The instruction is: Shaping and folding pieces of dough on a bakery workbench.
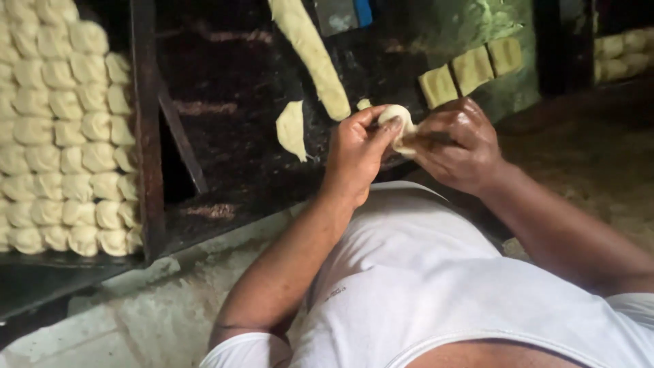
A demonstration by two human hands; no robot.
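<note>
A dark, flour-streaked bench (238, 82) fills the upper middle of the view, its near edge running above a pale concrete floor (163, 307). At the bench's left edge stands a dark tray (144, 136) packed with rows of folded, cream-coloured dough pieces (61, 129), touching one another from the far end to the near end. On the bench a long strip of dough (311, 54) runs from the far edge toward the near edge, slightly slanted, and ends just beside the hands. To the left of its near end lies a smaller flat scrap of dough (291, 128), apart from the strip. Toward the bench's right edge three square yellowish dough blocks (471, 69) sit in a slanted row, touching side by side, on a greenish patch of surface. More pale pieces (616, 56) show at the far right corner, too dim to tell apart clearly.

Over the near edge of the bench the person, in a white shirt (436, 286), holds both hands together. The left hand (357, 153) has its fingers narrow, thumb and forefinger pinching the rim of a small round dough piece (398, 117). The right hand (456, 146) cups the same piece from the other side, fingers curled closed around its lower part. The dough piece is raised off the bench, between the two hands, just in front of the near end of the long strip, with a tiny dough bit (364, 103) just beside it
</note>
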